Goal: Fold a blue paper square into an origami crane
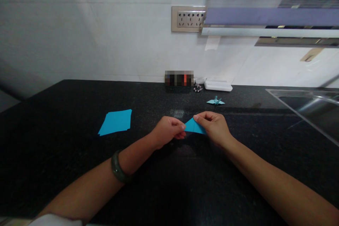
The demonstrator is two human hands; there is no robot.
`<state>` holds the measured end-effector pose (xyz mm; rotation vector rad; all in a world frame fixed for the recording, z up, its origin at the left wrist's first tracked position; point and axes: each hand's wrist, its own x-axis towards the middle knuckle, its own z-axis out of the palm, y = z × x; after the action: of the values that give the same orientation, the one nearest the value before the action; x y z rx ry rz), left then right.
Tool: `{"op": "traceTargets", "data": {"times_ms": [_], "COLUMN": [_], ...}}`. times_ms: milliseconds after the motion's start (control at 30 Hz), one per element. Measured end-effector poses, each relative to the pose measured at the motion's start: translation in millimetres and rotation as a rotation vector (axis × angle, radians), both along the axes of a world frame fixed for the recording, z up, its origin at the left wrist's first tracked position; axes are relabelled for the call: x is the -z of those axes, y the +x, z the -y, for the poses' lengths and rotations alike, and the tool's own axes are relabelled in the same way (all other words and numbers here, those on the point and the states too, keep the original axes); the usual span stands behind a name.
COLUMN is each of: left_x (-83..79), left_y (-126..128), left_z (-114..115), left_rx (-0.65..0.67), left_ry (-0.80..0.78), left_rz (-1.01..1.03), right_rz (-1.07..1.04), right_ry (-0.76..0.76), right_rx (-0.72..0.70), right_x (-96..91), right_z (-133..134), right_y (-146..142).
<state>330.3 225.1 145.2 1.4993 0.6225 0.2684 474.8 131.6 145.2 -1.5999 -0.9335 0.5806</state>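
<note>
Both my hands meet over the middle of the black countertop (66, 141). Between them is a small folded piece of blue paper (193, 127), shaped like a triangle. My left hand (169, 130) pinches its left corner with closed fingers. My right hand (214, 125) grips its right side, thumb and fingers pressed together on the fold. A dark green bangle (118, 167) sits on my left wrist.
A stack of flat blue paper sheets (116, 121) lies to the left. A finished blue paper crane (215, 101) sits behind my right hand. At the wall stand a white tray (217, 84) and a small box (179, 78). A steel sink (309, 107) is at the right.
</note>
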Motion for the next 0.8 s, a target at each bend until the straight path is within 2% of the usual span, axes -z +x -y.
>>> {"op": "traceTargets", "data": {"times_ms": [333, 533, 800], "left_x": [6.9, 2.7, 0.1], "left_y": [0.6, -0.8, -1.1], "left_z": [-4.6, -0.4, -1.4], "left_rx": [-0.060, 0.006, -0.083], "left_ry": [0.005, -0.046, 0.078], "left_rz": [-0.041, 0.024, 0.020], "right_rz": [-0.280, -0.375, -0.394], "right_ry": [0.081, 0.052, 0.002], "right_rx": [0.127, 0.071, -0.115], "right_x": [7.3, 7.6, 6.5], "right_z": [-5.4, -3.4, -1.2], "right_y": [17.5, 10.1, -0.3]}}
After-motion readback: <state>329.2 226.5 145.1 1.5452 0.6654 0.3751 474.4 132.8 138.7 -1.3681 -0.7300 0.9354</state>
